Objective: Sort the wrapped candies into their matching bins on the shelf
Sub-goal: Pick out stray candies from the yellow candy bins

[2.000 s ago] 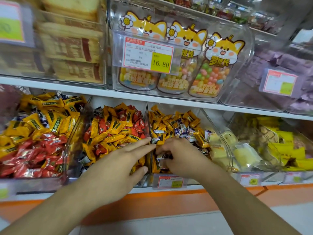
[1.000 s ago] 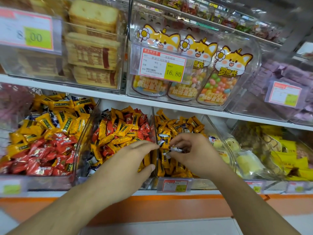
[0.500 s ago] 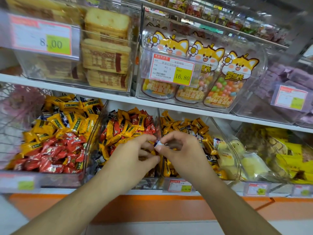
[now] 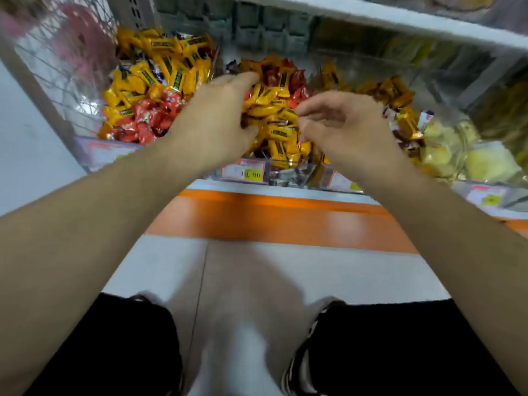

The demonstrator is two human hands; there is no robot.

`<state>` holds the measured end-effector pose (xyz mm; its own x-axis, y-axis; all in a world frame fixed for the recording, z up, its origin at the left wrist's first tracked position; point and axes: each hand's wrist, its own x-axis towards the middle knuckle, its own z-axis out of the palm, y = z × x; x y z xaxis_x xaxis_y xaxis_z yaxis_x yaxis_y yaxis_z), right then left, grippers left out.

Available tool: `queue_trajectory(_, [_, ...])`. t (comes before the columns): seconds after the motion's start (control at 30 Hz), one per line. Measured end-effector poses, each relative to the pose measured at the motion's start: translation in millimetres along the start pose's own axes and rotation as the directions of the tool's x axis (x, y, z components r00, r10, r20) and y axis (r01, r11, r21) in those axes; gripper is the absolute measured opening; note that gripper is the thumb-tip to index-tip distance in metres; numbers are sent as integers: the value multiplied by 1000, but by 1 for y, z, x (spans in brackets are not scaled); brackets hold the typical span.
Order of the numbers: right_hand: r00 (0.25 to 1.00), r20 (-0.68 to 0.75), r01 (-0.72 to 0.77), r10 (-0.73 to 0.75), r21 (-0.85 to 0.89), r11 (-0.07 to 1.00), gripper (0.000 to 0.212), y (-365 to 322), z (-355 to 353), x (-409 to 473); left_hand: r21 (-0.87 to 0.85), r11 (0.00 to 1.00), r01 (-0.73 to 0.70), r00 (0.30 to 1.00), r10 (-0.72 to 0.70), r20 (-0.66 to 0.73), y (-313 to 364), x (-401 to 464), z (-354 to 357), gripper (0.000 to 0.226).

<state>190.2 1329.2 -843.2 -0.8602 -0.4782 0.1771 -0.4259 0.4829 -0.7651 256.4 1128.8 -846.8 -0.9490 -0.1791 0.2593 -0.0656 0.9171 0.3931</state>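
Note:
The head view looks down at three clear bins of wrapped candies on the lower shelf. The left bin holds yellow candies and red candies. My left hand reaches palm down over the middle bin's yellow and red candies, its fingers stretched toward the back; anything under the palm is hidden. My right hand hovers at the divide between the middle bin and the right bin of orange-yellow candies, fingers loosely curled with nothing visible in them.
Price tags hang on the bin fronts above an orange shelf strip. Pale yellow packets fill the bin at far right. A wire rack with pink items stands at left. The upper shelf edge overhangs the bins.
The view has tipped downward. My hands, which met over a small candy, have parted: the left moved deeper into the middle bin and the right drew back slightly.

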Motion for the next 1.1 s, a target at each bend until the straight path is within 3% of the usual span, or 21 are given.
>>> queue_trajectory(0.13, [986,158,54,-52,-10,998,11,-8,24,-35,-111,989,-93,996,92,-15,10,-27,-4,54])
queue_trajectory(0.27, [943,326,-61,58,-2,998,13,4,64,-78,-175,983,-63,993,80,89,9,-65,-4,35])
queue_trajectory(0.4, [848,504,-116,164,-125,985,20,39,129,-134,-146,989,-38,980,65,186,0,-109,0,28])
queue_trajectory(0.57, [696,692,2,191,-269,963,24,79,216,-189,-40,999,-31,893,45,448,-38,-161,21,31])
queue_trajectory(0.77, [634,711,-199,305,-232,952,31,108,322,-221,-101,976,192,820,-103,562,-112,-193,72,26])
queue_trajectory(0.9, [663,667,-268,341,-214,939,42,136,389,-231,-183,885,428,786,-264,559,-166,-208,109,19])
queue_trajectory(1.0, [654,676,-212,340,-268,940,48,158,427,-248,-189,806,561,736,-383,558,-199,-231,134,19])
queue_trajectory(1.1, [675,670,-98,308,-332,938,19,169,436,-255,-138,760,635,669,-451,591,-217,-253,150,20])
